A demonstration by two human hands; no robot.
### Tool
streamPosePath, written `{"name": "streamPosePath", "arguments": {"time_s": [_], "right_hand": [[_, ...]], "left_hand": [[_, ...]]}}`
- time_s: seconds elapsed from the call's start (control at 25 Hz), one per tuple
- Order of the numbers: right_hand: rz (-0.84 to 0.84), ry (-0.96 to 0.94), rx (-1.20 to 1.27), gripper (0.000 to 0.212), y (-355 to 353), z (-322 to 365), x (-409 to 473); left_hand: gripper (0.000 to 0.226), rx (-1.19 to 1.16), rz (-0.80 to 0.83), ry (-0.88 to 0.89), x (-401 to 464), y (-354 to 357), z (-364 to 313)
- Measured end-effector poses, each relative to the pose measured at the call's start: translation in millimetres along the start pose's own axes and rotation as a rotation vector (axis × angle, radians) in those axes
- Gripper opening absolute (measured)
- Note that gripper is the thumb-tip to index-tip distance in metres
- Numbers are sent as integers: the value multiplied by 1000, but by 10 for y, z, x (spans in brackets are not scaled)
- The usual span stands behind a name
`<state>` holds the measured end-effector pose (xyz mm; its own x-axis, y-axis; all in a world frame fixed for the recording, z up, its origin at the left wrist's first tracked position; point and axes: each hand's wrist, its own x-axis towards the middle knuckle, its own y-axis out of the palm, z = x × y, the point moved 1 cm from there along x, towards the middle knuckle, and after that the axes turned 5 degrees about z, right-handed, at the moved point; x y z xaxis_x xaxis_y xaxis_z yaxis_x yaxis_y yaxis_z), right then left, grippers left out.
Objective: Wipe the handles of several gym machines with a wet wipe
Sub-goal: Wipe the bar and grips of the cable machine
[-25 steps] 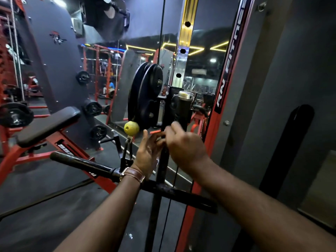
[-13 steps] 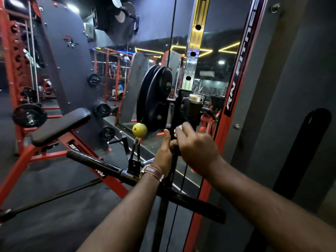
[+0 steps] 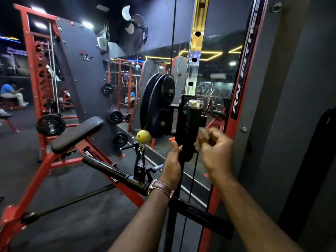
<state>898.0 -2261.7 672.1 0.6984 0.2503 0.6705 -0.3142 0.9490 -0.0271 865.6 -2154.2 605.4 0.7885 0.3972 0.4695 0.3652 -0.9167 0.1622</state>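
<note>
In a dim gym with a dark rubber floor (image 3: 72, 224), red-framed machines stand along a mirrored wall (image 3: 214, 73), whose glass reflects yellow ceiling light strips and more red racks. Ceiling lamps glow white overhead, and a wall fan (image 3: 131, 22) hangs high at the back. At the left a padded black arm rest (image 3: 78, 135) sits tilted on a red frame (image 3: 27, 193), with weight plates (image 3: 51, 124) stored on pegs behind it. Far left, a person in a blue top (image 3: 9, 91) sits on a bench.

On the red upright (image 3: 243, 73) at the right, white letters run vertically; "RN FIT" can be read, the rest is cut off by blur and angle. A small red-and-white logo (image 3: 86, 56) marks the grey panel, too small to read.

The left hand (image 3: 172, 164), a brown watch strap (image 3: 161, 188) on its wrist, grasps the lower part of the upright black handle (image 3: 192, 124), thumb raised beside it. The right hand (image 3: 216, 153) is blurred; its grip is clenched on a pale wet wipe (image 3: 201, 137) pressed against the handle's right side, just below the steel cap (image 3: 195, 104). A yellow ball (image 3: 143, 136) hangs on the cable above a straight black bar (image 3: 111, 170) at lower left.
</note>
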Motion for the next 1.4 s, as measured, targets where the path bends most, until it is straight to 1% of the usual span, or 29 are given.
{"name": "streamPosePath", "arguments": {"time_s": [0.08,0.12,0.2,0.28,0.32,0.36,0.44,0.48,0.52,0.6,0.64,0.68,0.72,0.76,0.8,0.84,0.88,0.92,0.96,1.04,1.08,1.16,1.2,1.24,1.28,1.32,1.4], "right_hand": [[51,133,60,25,10,-162,-278],[58,177,119,28,-1,-161,-246],[33,279,273,32,9,-63,78],[107,349,474,24,53,58,278],[149,354,498,21,51,25,277],[205,315,412,20,25,-54,209],[345,169,72,22,-47,-253,-39],[364,156,41,22,-63,-301,-60],[356,193,123,21,-64,-242,20],[278,370,448,16,-16,-37,294],[252,416,600,14,11,67,381],[233,410,670,13,41,83,395],[210,391,671,12,50,17,351],[184,340,591,12,39,-115,243],[206,252,420,13,17,-308,96],[296,156,233,15,-15,-473,-19],[391,99,121,18,-46,-581,-31],[475,112,133,21,-45,-590,64],[539,177,251,23,-24,-558,203],[625,406,518,23,14,-407,393],[607,459,605,20,21,-353,407],[463,499,691,15,31,-359,272],[374,419,649,12,2,-426,144],[312,262,545,11,-28,-487,19],[277,112,427,12,-66,-542,-81],[249,17,365,12,-83,-548,-92],[219,-178,367,8,-106,-377,53]], "left_hand": [[67,58,-35,4,-13,9,-10],[65,87,-66,-7,-8,13,-4],[72,142,-114,-42,15,11,0],[83,132,-98,-48,29,3,3],[83,120,-87,-34,27,0,3],[80,112,-86,-17,22,7,5],[75,119,-99,13,0,41,4],[73,123,-112,19,-6,59,25],[73,126,-123,23,-8,77,31],[79,127,-139,4,21,83,33],[79,122,-141,-7,46,60,27],[74,111,-150,-22,49,39,16],[68,98,-163,-39,40,49,-12],[62,82,-170,-45,27,82,-37],[58,60,-183,-44,1,130,-51],[56,52,-204,-37,-22,181,-48],[54,58,-234,-27,-30,227,-29],[53,64,-274,-20,-32,265,-25],[52,59,-311,-14,-28,291,-24],[49,8,-341,-15,-39,319,-12],[47,-13,-351,-8,-43,320,2],[42,-79,-378,13,-62,318,19],[41,-123,-373,21,-77,322,23],[42,-150,-373,22,-87,312,38],[44,-164,-369,22,-99,316,48],[46,-180,-379,24,-101,299,62],[43,-165,-444,18,-96,278,68]]}}
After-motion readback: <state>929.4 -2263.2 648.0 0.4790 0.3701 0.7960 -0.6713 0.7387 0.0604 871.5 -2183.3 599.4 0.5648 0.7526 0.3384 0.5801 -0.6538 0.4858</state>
